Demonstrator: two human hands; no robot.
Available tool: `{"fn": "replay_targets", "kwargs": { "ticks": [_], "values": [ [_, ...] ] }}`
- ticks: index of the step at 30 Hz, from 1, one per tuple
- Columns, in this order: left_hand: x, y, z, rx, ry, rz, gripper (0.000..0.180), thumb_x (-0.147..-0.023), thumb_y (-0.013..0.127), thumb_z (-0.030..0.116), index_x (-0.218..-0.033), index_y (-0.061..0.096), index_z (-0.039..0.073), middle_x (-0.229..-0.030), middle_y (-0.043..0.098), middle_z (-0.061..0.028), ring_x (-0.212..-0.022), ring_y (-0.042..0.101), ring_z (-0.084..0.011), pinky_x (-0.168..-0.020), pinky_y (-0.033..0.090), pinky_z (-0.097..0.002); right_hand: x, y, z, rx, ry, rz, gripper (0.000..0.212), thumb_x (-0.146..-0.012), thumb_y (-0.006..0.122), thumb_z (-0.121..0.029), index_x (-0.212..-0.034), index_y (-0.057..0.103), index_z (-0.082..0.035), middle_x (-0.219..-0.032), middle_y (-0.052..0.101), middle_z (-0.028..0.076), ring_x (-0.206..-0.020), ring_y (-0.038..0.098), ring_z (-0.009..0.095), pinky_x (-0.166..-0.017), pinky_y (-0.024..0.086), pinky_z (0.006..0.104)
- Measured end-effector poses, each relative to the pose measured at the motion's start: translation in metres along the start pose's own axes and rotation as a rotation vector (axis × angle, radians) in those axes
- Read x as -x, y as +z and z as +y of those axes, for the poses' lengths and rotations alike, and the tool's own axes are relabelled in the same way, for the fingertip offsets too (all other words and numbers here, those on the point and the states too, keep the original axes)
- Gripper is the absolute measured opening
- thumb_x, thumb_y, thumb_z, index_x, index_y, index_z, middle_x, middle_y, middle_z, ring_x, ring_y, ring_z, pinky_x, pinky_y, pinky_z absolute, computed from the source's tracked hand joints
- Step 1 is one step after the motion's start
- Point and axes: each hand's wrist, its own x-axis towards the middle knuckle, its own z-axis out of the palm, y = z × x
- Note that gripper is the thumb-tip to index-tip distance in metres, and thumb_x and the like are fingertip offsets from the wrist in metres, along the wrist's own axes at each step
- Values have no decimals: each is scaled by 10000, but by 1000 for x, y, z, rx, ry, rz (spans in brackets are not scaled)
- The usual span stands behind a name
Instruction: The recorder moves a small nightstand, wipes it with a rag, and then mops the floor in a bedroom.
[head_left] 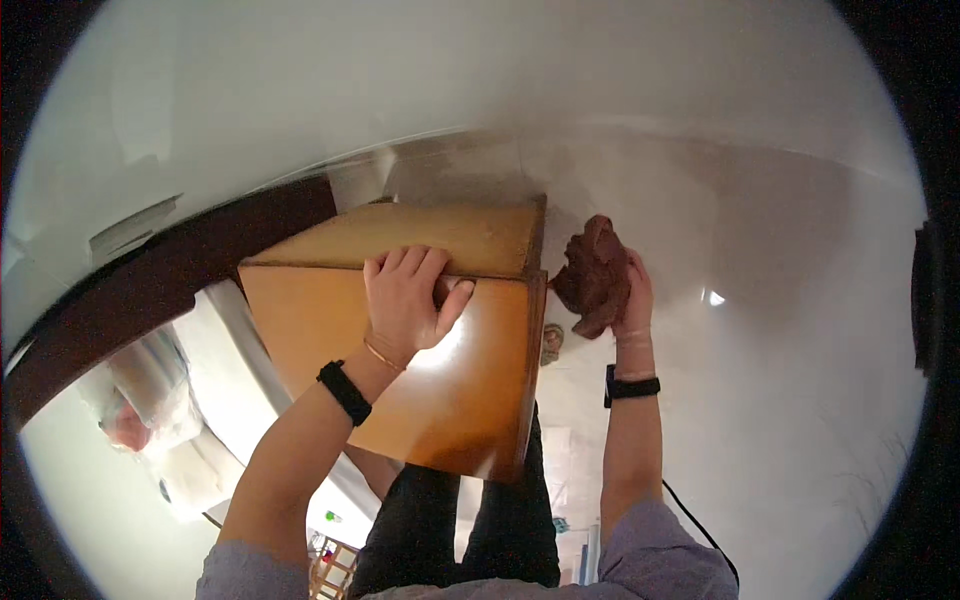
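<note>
My left hand (408, 300) is on a wooden cabinet (330, 330), its fingers hooked over the far edge of the glossy orange-brown top and the thumb lying along it. Beyond that edge a duller, yellowish panel (450, 235) of the same cabinet shows. To the right of the cabinet, apart from it, my right hand (637, 295) grips a crumpled dark-brown cloth (595, 275) that bunches up and hangs over the floor. Part of the right hand's fingers is hidden behind the cloth.
A dark-brown board (230, 245) runs along the wall at the left, beside a white surface (225, 345) with a clear plastic bag (150, 410). A small patterned object (552, 343) lies on the pale floor by the cabinet's right side. A black cord (705, 530) hangs near my right arm.
</note>
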Motion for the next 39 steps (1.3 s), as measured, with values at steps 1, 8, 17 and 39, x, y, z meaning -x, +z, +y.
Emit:
{"fn": "replay_targets", "kwargs": {
  "ticks": [1, 8, 17, 39],
  "values": [
    [0, -1, 3, 17, -3, -4, 322, -782, 582, 420, -848, 589, 105, -799, 570, -57, -798, 527, -261, -751, 329, -400, 20, 0, -9, 13, 1, 11, 310, -879, 528, -121, -1165, 525, -1, -1103, 597, 117, -976, 593, 221, -857, 498, 335],
    [3, 4, -1, -36, 4, 3, 330, -811, 550, 433, -852, 593, 109, -799, 576, -70, -793, 534, -269, -722, 328, -398, 119, 35, -17, -224, 13, -45, 357, -889, 558, -207, -1161, 508, 19, -1115, 587, 127, -1003, 577, 228, -915, 471, 375],
    [0, 17, 7, -53, 57, 60, 323, -865, 490, 400, -856, 599, 96, -815, 587, -94, -830, 540, -297, -749, 347, -428, 229, 61, 41, 1167, -401, 57, 552, -714, 734, -210, -1206, 530, -63, -1197, 483, 171, -1139, 464, 344, -953, 420, 413],
    [170, 47, 14, -57, 383, 128, 568, -918, 446, 442, -1388, 350, 136, -1446, 253, -204, -1347, 216, -353, -1063, 148, -526, 375, 23, 301, 662, 36, 87, 474, -803, 639, -336, -1160, 523, -46, -1162, 559, 202, -1057, 543, 362, -887, 449, 412]
  ]
}}
